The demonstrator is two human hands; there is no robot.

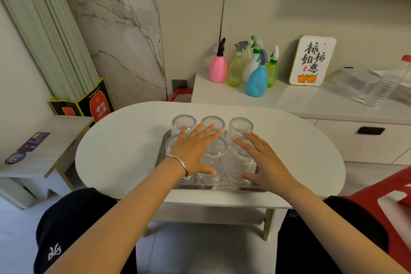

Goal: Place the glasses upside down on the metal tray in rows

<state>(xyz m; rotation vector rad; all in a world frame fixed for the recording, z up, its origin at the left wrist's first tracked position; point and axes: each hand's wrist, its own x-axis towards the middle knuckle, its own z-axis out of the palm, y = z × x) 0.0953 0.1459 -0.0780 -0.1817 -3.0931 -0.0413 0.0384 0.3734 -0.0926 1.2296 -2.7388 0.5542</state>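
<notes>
Several clear ribbed glasses stand upside down in rows on the metal tray (219, 188), which lies on the white oval table (124, 140). The back row shows three glasses, such as the left one (183, 123) and the right one (240, 125). A middle glass (215, 153) shows between my hands. My left hand (193, 148), with a silver bracelet at the wrist, hovers flat with fingers spread over the left glasses. My right hand (262, 158) is spread flat over the right glasses. Neither hand holds anything. Some glasses are partly hidden under my hands.
Behind the table a white cabinet (311, 100) carries several spray bottles (256, 78), a framed sign (312, 61) and a clear plastic bottle (384, 87). A low side table (40, 153) stands at the left. A red stool (395, 198) is at the right.
</notes>
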